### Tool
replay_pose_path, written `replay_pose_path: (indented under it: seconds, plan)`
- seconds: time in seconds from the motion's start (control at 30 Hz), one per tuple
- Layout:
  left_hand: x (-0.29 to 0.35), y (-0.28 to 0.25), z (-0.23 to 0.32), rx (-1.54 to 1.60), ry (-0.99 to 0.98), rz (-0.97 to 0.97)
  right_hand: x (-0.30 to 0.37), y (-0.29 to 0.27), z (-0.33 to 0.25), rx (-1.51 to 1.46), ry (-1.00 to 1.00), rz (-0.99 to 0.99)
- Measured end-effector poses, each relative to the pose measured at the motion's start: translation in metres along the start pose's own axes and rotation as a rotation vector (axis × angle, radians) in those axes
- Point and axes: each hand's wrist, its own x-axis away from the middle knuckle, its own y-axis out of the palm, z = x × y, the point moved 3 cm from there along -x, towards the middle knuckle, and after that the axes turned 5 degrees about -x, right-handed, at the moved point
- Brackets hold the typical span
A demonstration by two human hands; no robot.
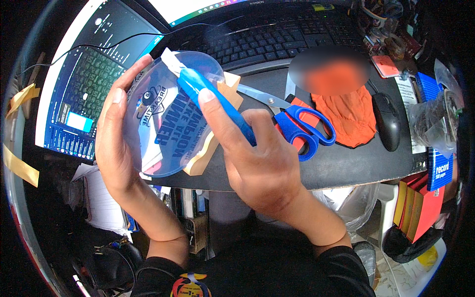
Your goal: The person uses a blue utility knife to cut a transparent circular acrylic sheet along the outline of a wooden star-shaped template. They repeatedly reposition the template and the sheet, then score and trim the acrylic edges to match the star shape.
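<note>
My left hand is curved round the left edge of a clear round award plaque with printed lettering and a pale wooden base. The plaque is tilted, held above the front of the desk. In my right hand is a blue-handled tool with a flat white tip, whose exact kind I cannot make out. My thumb presses along its handle. The white tip lies over the plaque's upper edge; whether it touches is unclear. Blue-handled scissors lie just right of my right hand.
On the dark desk are an orange cloth, partly blurred, and a black mouse. A black keyboard stands behind the plaque. A lit screen is at left. Blue boxes and red-covered books sit at right.
</note>
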Motion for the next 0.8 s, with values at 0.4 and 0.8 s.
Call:
replay_pose_path:
  seconds: [0.4,0.8]
  plan:
    - [0.000,0.001,0.001,-0.038,0.031,0.014,0.000,0.002,0.009,-0.056,0.034,0.035]
    - [-0.001,0.001,0.000,-0.075,0.034,0.025,0.003,0.004,0.014,-0.101,0.107,-0.005]
